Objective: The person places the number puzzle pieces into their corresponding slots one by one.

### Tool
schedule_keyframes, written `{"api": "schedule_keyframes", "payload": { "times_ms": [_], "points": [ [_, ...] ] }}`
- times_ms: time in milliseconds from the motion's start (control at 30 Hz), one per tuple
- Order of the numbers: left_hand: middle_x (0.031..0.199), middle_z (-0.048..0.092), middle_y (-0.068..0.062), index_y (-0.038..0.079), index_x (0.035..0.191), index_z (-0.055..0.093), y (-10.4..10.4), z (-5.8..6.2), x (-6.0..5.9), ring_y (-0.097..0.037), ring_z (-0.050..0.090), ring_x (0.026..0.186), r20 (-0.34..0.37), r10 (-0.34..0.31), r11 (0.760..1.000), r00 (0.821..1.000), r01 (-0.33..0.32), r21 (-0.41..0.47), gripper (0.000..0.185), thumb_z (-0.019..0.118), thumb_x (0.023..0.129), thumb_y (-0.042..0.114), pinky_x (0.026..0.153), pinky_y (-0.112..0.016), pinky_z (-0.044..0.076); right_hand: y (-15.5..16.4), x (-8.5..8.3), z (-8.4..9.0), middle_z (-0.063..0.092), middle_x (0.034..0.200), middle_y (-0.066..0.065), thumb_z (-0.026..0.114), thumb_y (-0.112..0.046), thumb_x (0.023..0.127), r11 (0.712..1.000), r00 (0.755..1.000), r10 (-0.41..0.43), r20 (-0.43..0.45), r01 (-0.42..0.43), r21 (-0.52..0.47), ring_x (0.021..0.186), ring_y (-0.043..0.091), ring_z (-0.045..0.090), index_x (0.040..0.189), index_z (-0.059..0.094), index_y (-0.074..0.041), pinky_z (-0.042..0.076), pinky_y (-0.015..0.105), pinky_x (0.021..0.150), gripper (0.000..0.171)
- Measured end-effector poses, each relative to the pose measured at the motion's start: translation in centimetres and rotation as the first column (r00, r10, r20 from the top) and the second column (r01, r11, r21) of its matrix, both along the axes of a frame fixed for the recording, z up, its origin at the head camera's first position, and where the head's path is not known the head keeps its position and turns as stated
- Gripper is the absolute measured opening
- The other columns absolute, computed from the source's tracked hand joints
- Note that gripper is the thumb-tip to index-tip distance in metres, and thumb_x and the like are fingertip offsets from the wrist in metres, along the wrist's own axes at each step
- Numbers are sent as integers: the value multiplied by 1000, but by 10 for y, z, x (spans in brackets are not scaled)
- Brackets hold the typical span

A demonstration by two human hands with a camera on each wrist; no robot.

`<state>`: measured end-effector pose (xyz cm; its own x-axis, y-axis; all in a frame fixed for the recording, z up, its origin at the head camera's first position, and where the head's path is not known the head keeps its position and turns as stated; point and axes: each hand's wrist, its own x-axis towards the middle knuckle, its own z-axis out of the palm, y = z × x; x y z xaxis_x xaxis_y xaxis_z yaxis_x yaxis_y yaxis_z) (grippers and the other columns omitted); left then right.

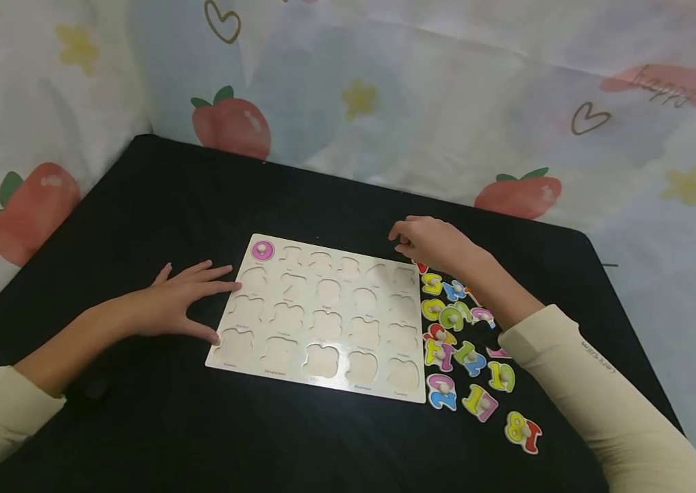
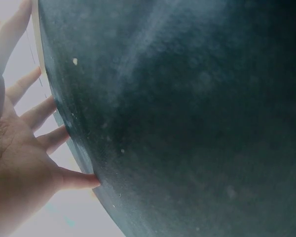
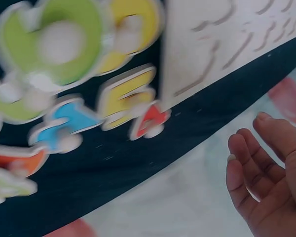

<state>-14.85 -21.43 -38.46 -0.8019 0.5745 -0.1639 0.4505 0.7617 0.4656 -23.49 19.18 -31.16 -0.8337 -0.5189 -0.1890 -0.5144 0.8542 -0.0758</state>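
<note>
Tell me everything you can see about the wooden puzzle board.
The wooden puzzle board is a pale, flat rectangle lying on the black table. It has rows of empty number-shaped recesses with small printed labels. Only the top-left slot is filled, by a pink round piece. The left hand touches its left edge with spread fingers.

- The backdrop cloth (image 1: 631, 137) carries the cursive word "happy" (image 1: 662, 90) written over a red strawberry print at the upper right of the head view.
- The right sleeve (image 1: 594, 383) bears a small line of dark print near the cuff; it looks like a brand name but is too small to read surely.
- The wooden puzzle board (image 1: 323, 322) has tiny word labels under its cut-outs; those on the bottom row seem to end in "Twenty" (image 1: 401, 394), the others are too fine to make out.
- Among the loose number pieces (image 1: 465, 342) on the desk beside the board, one reads "8" (image 1: 523, 431) and another "14" (image 1: 439, 354).
</note>
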Motion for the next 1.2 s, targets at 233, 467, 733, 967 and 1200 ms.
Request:
{"api": "schedule_keyframes", "payload": {
  "times_ms": [233, 467, 733, 967, 1200],
  "points": [
    [151, 29, -13, 21, 140, 47, -3, 0, 2, -40, 12, 139, -1, 12, 1000, 1000, -12, 8, 92, 70, 64, 68, 94, -76, 1, 20, 1, -4, 60, 99, 10, 58, -6, 91, 999, 999, -36, -1, 37, 3, 77, 20, 58, 110, 64, -3, 49, 35, 66, 20],
    [151, 28, -13, 21, 140, 46, -2, 0, 2, -41, 11, 138, 16, 12, 1000, 1000, -13, 7, 92, 70, 65, 68, 94, -77, 1, 35, 7, -7, 61, 95, 9, 61, -7, 90, 998, 999, -51, 0, 51, 33, 77, 21, 58, 105, 66, -4, 50, 35, 67, 16],
    [151, 30, -11, 21, 141, 45, -3, 0, 0, -42, 11, 138, 21, 9, 1000, 1000, -9, 10, 93, 70, 64, 68, 93, -77, 1, 61, 16, -5, 61, 91, 6, 63, -7, 89, 996, 997, -73, 3, 73, 53, 73, 18, 55, 103, 66, -3, 50, 36, 66, 15],
    [149, 34, -9, 21, 141, 45, -3, -2, -3, -43, 12, 137, 16, -10, 1000, 1000, 10, 19, 93, 70, 65, 67, 92, -77, 1, 82, 33, -2, 60, 87, 3, 63, -8, 89, 993, 994, -107, 24, 106, 45, 73, 18, 54, 100, 66, -4, 50, 38, 69, 13],
    [148, 36, -10, 20, 140, 46, -5, -2, -3, -43, 14, 137, 7, -24, 1000, 1000, 24, 14, 93, 69, 64, 69, 91, -78, 3, 98, 50, -2, 58, 81, 0, 64, -6, 87, 994, 994, -105, 32, 105, 15, 70, 16, 53, 97, 66, -3, 50, 35, 67, 10]
  ]
}}
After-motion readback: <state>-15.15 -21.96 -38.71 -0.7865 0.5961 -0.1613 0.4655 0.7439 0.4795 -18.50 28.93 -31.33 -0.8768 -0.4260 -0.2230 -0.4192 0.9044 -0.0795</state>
